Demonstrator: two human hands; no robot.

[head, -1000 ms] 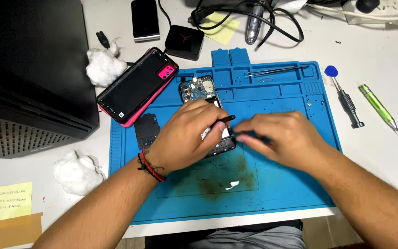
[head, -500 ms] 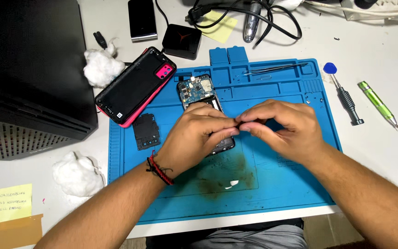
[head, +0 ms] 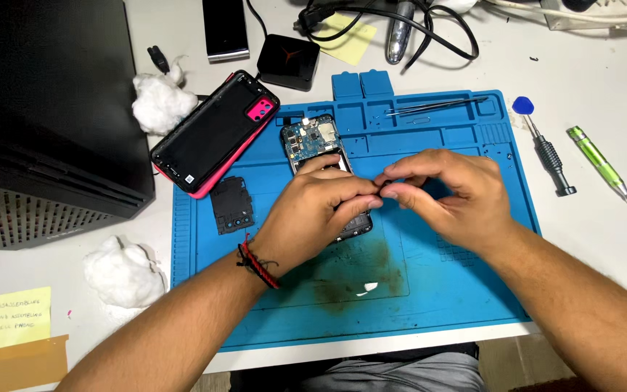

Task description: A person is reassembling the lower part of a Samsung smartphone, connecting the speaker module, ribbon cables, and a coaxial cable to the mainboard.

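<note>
An opened phone (head: 312,139) lies on the blue work mat (head: 429,305), its circuit board showing at the top end. My left hand (head: 317,214) lies over the phone's lower half, with a red and black cord around the wrist. My right hand (head: 455,192) is just right of it, above the mat. The thumbs and forefingers of both hands meet over the phone's right edge, pinched on a small dark piece (head: 384,186) that is mostly hidden by the fingers.
A red and black back cover (head: 215,134) and a small black plate (head: 232,205) lie at the mat's left. Tweezers (head: 437,107) rest at its top. Two screwdrivers (head: 549,156) (head: 598,163) lie right of the mat. Cotton wads (head: 157,101) (head: 121,270), a black computer case (head: 38,109) and cables (head: 415,29) are nearby.
My right hand has moved left and closed up until its fingertips meet those of my left hand. The thin dark tool it held a second ago no longer shows.
</note>
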